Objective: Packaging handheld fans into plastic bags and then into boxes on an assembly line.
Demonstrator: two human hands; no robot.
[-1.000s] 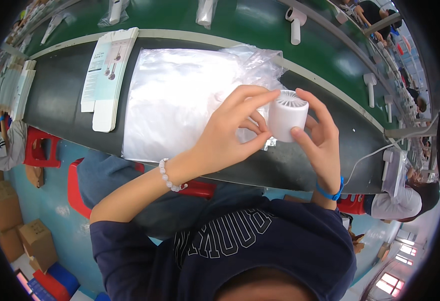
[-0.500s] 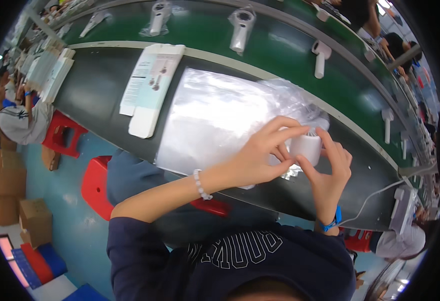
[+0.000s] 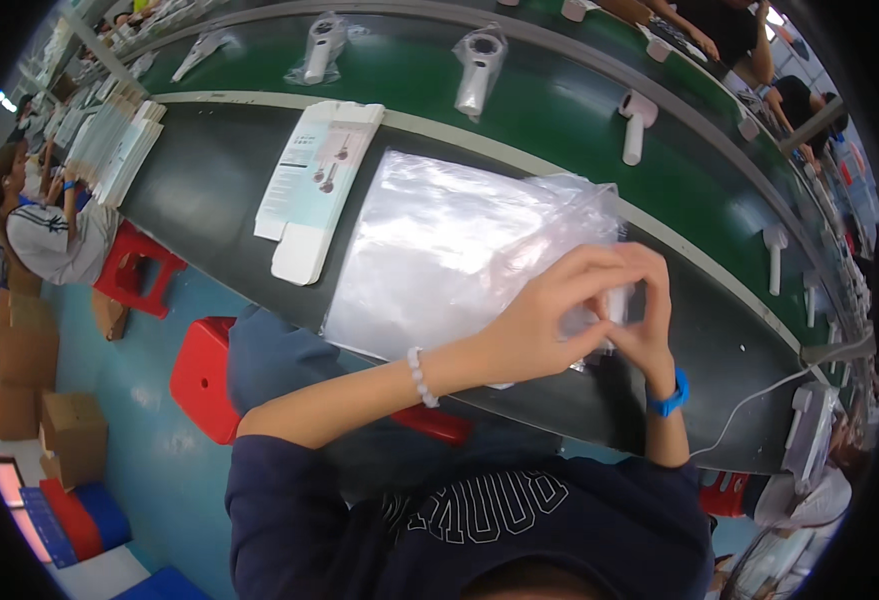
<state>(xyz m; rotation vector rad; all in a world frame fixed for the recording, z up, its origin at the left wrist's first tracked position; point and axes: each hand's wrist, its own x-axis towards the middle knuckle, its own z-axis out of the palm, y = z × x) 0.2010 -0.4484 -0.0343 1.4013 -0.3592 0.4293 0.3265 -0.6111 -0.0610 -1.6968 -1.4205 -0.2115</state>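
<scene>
Hands, white piece seemingly above plastic's edge

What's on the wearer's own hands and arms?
Left hand and right hand: both ungloved. Left wrist: pale beaded bracelet. Right wrist: bright blue wristband. Forearms bare, below short navy sleeves; same navy top, white-outlined lettering across it.

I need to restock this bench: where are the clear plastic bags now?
In the head view, the clear plastic bags lie centrally on the dark bench, right of the flat printed cartons, partly hidden by the left hand.
</scene>
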